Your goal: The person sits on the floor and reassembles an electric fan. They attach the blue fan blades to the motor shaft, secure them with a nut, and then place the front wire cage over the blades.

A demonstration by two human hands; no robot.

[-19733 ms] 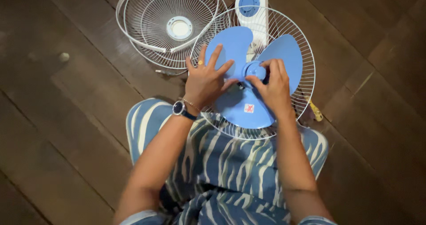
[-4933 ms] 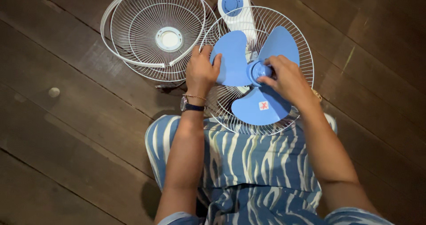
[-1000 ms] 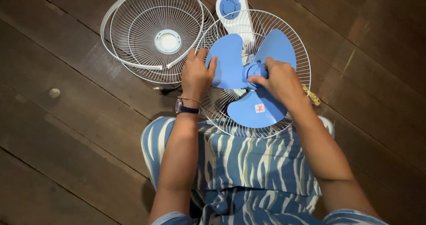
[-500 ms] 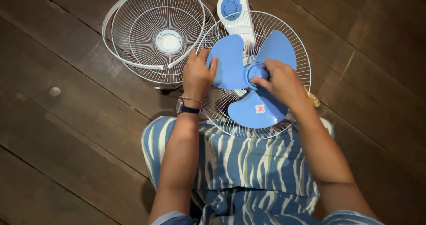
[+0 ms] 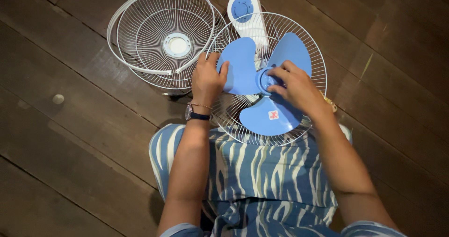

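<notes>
Gripping a blue blade [image 5: 241, 71] w/ left hand [image 5: 207, 80] (inside rear grille [image 5: 314, 59]), right-hand fingers [image 5: 279, 73] pinch hub cap [image 5: 265, 79].

There is a single view, from a camera worn on the person's head. It looks almost straight down over the lap onto the dark wooden floor [image 5: 70, 139]. The landmark is the blue fan blade [image 5: 264, 85], which sits just above the middle of the frame. Nearer the camera than the blade, the forearms and striped lap fill the lower edge. The left hand [image 5: 206, 80] is just left of the blade and the right hand [image 5: 294, 89] just right of it. Beyond the blade to the upper left lies the loose white grille [image 5: 161, 33]. The view is close, within arm's reach of the blade.
</notes>
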